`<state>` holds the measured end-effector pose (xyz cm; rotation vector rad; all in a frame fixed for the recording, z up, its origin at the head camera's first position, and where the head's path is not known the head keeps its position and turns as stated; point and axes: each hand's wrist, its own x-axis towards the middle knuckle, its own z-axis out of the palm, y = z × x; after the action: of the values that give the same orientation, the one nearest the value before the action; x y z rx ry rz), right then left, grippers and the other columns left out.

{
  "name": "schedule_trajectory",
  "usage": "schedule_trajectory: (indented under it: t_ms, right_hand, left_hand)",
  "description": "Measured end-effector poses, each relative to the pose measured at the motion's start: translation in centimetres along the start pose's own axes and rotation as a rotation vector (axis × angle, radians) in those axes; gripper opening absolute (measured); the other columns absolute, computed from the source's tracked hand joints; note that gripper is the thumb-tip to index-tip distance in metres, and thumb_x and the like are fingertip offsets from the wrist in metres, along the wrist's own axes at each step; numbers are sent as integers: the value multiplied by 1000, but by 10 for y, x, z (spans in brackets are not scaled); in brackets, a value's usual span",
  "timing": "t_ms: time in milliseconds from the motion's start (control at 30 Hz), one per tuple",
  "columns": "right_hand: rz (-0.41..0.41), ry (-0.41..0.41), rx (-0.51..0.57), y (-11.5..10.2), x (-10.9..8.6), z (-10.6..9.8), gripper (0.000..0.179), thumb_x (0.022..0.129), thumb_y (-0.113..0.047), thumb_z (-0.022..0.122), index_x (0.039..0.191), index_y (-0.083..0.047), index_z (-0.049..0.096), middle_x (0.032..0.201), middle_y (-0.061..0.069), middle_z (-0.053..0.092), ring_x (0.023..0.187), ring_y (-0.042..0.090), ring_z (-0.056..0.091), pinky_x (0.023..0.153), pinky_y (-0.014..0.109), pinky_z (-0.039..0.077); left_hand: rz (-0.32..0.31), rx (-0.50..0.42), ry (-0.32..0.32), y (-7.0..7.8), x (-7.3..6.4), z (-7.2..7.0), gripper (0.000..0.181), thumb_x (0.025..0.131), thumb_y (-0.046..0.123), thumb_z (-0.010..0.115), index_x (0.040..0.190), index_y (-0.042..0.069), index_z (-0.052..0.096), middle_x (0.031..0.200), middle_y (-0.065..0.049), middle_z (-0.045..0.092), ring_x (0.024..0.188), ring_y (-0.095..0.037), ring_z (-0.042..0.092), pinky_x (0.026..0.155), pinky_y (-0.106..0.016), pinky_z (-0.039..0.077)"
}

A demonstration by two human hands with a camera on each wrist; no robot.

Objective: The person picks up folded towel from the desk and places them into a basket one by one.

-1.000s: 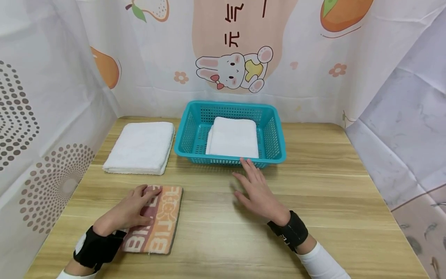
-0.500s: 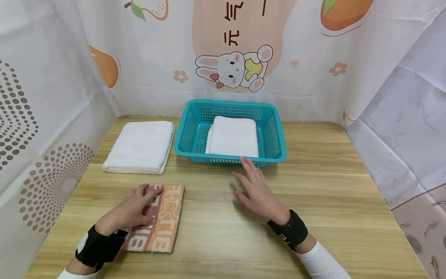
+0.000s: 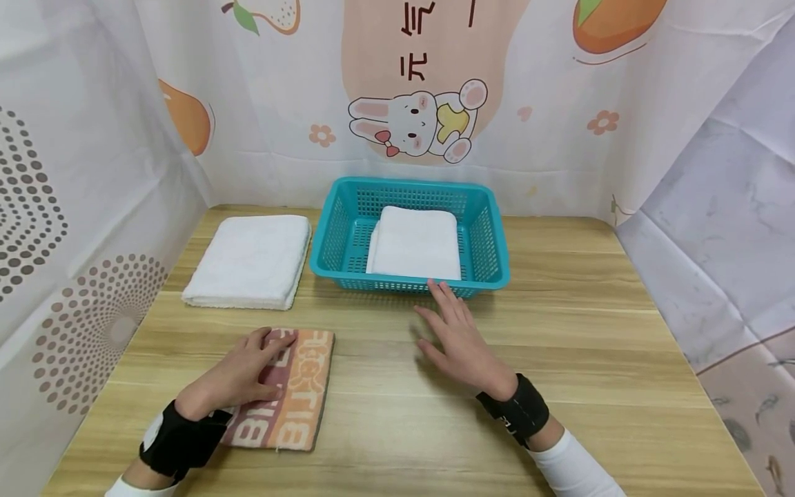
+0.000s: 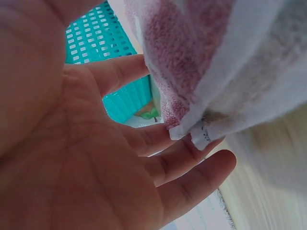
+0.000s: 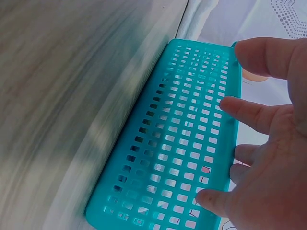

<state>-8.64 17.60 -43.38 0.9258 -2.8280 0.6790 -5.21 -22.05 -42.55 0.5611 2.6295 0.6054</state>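
- Two hands are unclenched: the left hand [image 3: 239, 373] lies loosely on the lettered terry towel [image 3: 304, 393]; the right hand [image 3: 459, 348] is spread, fingertips at the plastic basket's near rim [image 3: 360, 277].
- From the left hand, the folded lettered terry towel extends toward four o'clock; it should be light, soft, floppy, hardly slippery.
- Layers may splay, so gripping all together at opposite edges seems best.
- White terry towel [image 3: 251, 262]: twelve o'clock; plastic basket: two.

Head view bright; sheen on tabletop [image 3: 397, 407]; wrist views dimmer.
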Motion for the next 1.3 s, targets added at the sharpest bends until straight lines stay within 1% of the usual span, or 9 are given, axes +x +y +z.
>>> schedule_trajectory:
  t_ms: [100, 233, 467, 700, 833, 1033, 1133, 1300]
  right_hand:
    - [2, 1, 4, 0, 0, 0, 52, 93, -18, 69, 141, -5, 52, 165, 17, 9, 152, 34, 3, 115, 64, 18]
    - [4, 1, 7, 0, 0, 0, 52, 93, -18, 69, 141, -5, 52, 165, 17, 10, 152, 35, 4, 114, 65, 18]
    - [-5, 8, 16, -1, -1, 0, 52, 93, -17, 69, 141, -5, 52, 165, 18, 11, 152, 36, 5, 113, 66, 19]
    - [-7, 12, 16, -1, -1, 0, 52, 93, -18, 69, 140, -5, 52, 165, 18, 11, 152, 36, 5, 113, 66, 19]
    - [-3, 9, 23, -2, -1, 0, 51, 94, -18, 68, 141, -5, 52, 165, 18, 9, 152, 35, 3, 114, 65, 19]
    - [-1, 35, 41, -5, -3, -1, 49, 94, -17, 68, 139, -4, 53, 164, 20, 13, 152, 37, 5, 114, 64, 19]
    - [4, 56, 59, -7, -2, -1, 48, 94, -17, 68, 138, -4, 54, 162, 21, 19, 151, 38, 10, 114, 63, 21]
    - [17, 67, 125, -10, -2, -4, 44, 93, -14, 70, 134, -5, 58, 152, 22, 39, 141, 38, 36, 110, 55, 35]
  left_hand:
    - [-1, 4, 4, 1, 1, 1, 83, 82, 20, 83, 152, 7, 39, 146, -40, 28, 127, -60, 36, 95, -66, 39]
    - [15, 9, 13, 2, 1, 3, 83, 81, 19, 83, 151, 6, 41, 145, -41, 28, 126, -61, 36, 94, -66, 40]
    - [19, 4, 6, 5, 1, 3, 84, 81, 18, 83, 152, 7, 40, 146, -40, 29, 127, -60, 36, 95, -66, 39]
    - [-8, -1, -15, 6, 4, 3, 85, 82, 17, 82, 154, 10, 38, 148, -38, 27, 129, -57, 36, 97, -65, 39]
    - [-13, -2, -22, 7, 5, 4, 86, 82, 18, 83, 154, 10, 37, 148, -37, 26, 129, -57, 35, 97, -66, 39]
    - [-34, -18, -36, 9, 7, 5, 85, 83, 23, 82, 154, 13, 37, 151, -35, 25, 130, -55, 34, 98, -65, 38]
    - [-40, -15, -32, 11, 8, 6, 85, 82, 24, 82, 154, 14, 37, 151, -35, 25, 130, -55, 34, 97, -65, 39]
    - [-43, -10, -22, 13, 8, 6, 86, 82, 26, 83, 154, 12, 37, 151, -35, 25, 130, -56, 35, 97, -65, 39]
